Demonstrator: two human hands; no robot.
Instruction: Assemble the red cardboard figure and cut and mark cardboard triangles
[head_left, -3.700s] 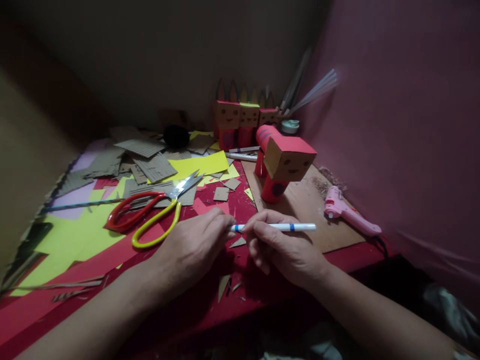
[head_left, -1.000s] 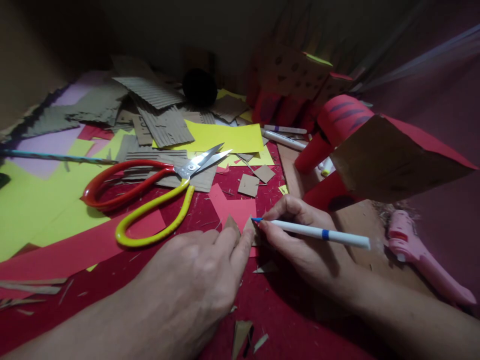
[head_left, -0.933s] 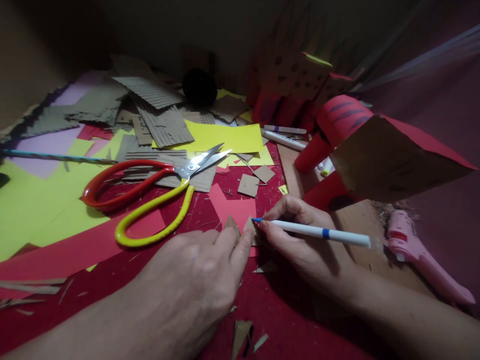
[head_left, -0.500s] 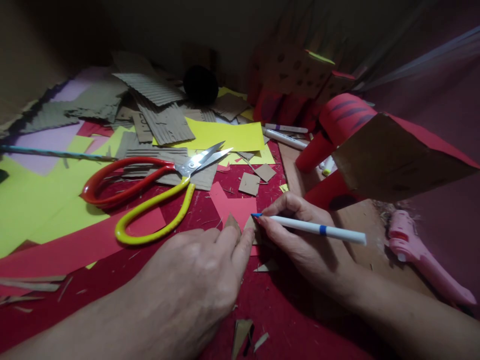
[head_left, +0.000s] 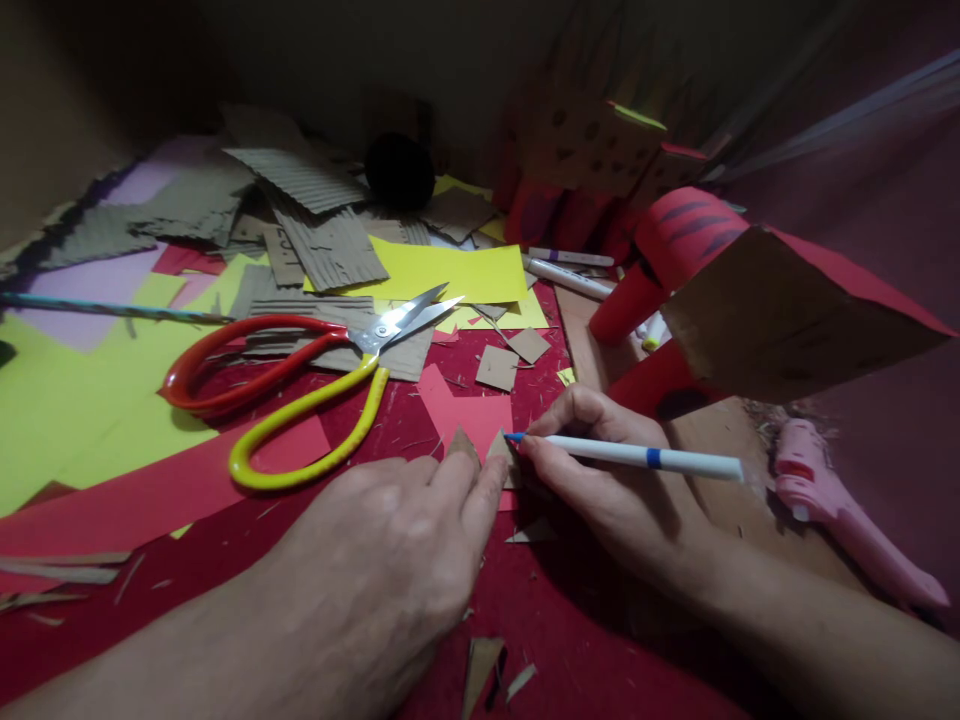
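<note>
Two brown cardboard triangles (head_left: 504, 454) look cut, left fingers (head_left: 484, 495) holding them, right fingers (head_left: 549, 468) a blue-tipped white pen (head_left: 615, 451), drawing seemingly unfinished.

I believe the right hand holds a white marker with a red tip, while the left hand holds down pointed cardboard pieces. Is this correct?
Not quite: the head view shows a blue tip, not red. The right hand holds the white marker, and the left hand holds down pointed cardboard pieces.

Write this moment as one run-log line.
left hand: touching pointed cardboard pieces over red paper; right hand: gripping blue-tipped marker, tip beside one piece; scissors: lying open
</note>
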